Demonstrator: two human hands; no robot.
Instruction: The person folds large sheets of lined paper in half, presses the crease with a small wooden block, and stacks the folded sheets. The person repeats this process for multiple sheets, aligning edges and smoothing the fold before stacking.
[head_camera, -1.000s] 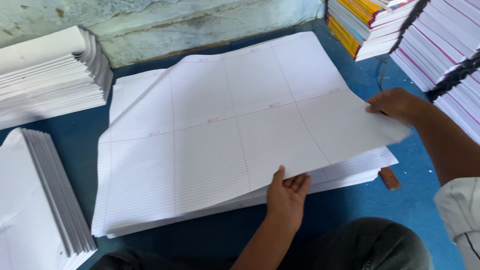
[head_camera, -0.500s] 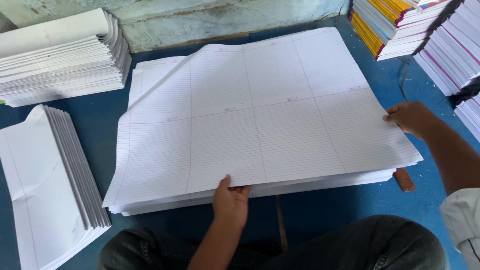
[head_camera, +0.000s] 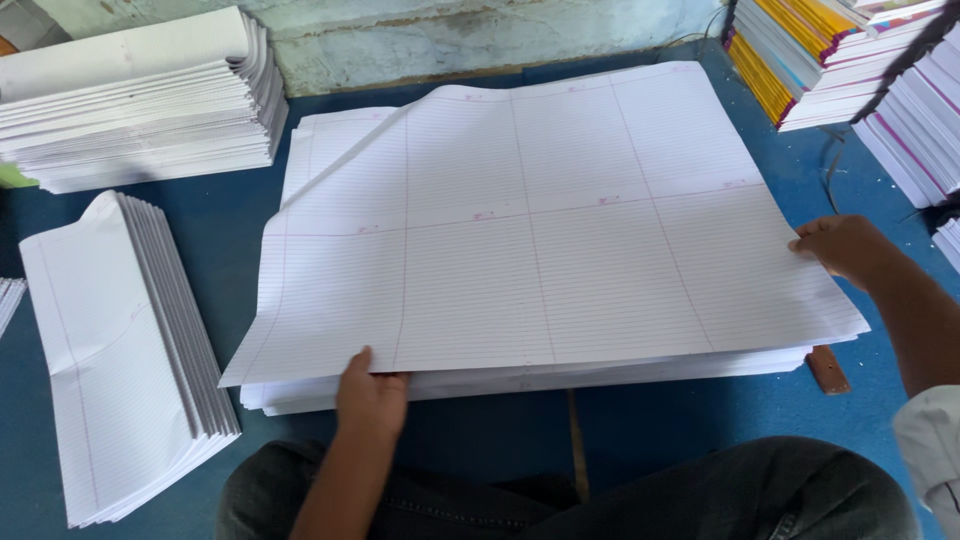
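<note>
A large ruled white sheet (head_camera: 540, 230) lies on top of a stack of like sheets (head_camera: 560, 378) on the blue floor. My left hand (head_camera: 370, 392) pinches the sheet's near edge toward the left, thumb on top. My right hand (head_camera: 845, 248) grips the sheet's right edge. The sheet sits slightly askew on the stack, its near left corner lifted a little off the sheets below.
A pile of folded sheets (head_camera: 130, 340) lies fanned at the left. Another white pile (head_camera: 140, 100) stands at the back left. Stacks of bound notebooks (head_camera: 830, 60) rise at the back right. A small brown block (head_camera: 828, 370) lies by the stack. My knees (head_camera: 600, 500) are at the bottom.
My left hand has slid leftward along the sheet's near edge. My right hand stays on the right edge, and the sheet has settled flatter over the stack.
</note>
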